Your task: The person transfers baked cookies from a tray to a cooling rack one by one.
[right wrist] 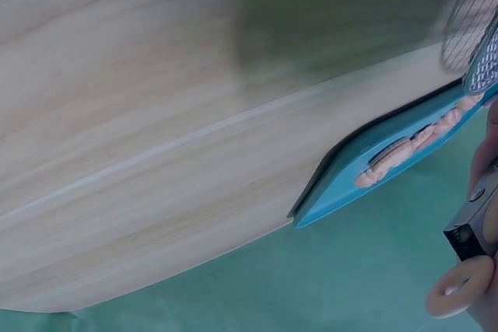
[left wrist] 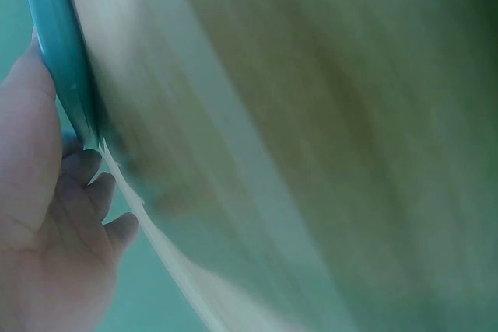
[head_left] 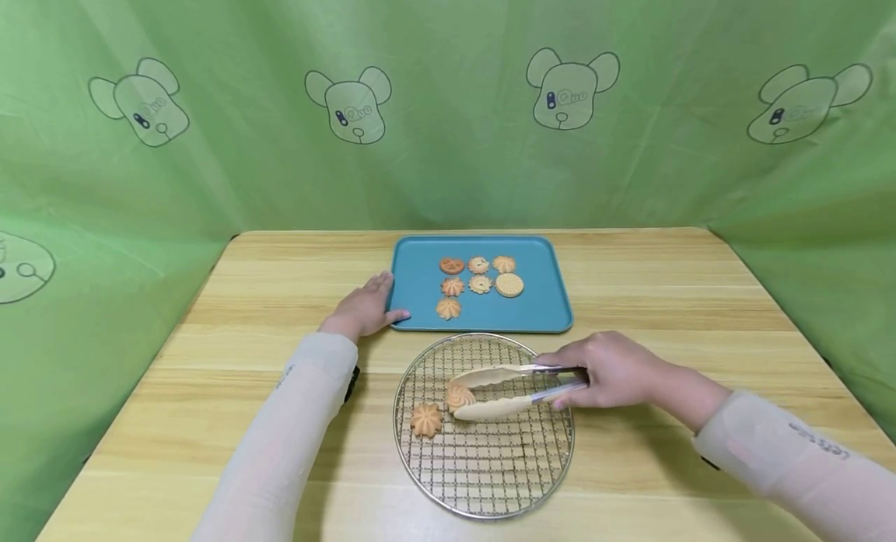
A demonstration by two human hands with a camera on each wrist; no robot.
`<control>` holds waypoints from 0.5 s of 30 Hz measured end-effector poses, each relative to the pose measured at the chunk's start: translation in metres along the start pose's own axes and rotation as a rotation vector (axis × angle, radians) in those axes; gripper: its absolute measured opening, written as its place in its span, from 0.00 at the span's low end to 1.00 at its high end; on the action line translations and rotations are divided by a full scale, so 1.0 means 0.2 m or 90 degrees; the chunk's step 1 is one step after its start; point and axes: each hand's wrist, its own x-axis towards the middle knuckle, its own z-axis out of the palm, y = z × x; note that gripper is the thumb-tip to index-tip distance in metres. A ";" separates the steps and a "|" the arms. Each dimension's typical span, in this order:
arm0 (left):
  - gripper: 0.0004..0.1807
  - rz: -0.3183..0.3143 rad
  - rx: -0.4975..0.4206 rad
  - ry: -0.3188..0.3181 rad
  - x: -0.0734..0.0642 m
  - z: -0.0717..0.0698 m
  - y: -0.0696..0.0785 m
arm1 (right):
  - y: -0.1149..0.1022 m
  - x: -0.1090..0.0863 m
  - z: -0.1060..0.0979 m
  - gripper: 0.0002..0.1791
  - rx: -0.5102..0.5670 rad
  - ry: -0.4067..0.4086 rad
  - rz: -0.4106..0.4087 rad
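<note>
My right hand grips a pair of tongs with pale tips and a metal handle. Between those tips sits a round swirled cookie, over the left part of a round wire rack. Left of it, a flower-shaped cookie lies on the mesh. My left hand rests at the near left corner of a blue tray, fingers along the side and thumb on the front rim. In the left wrist view, the loosely bent fingers show beside the tray's edge.
Several cookies lie on the tray, among them a brown heart-like one and a round pale one. The rack stands on the wooden table just in front of the tray. Green curtain hangs behind and at both sides.
</note>
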 end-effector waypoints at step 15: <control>0.50 -0.002 0.001 -0.002 0.01 0.00 -0.01 | -0.07 0.01 0.03 0.31 0.030 -0.011 -0.116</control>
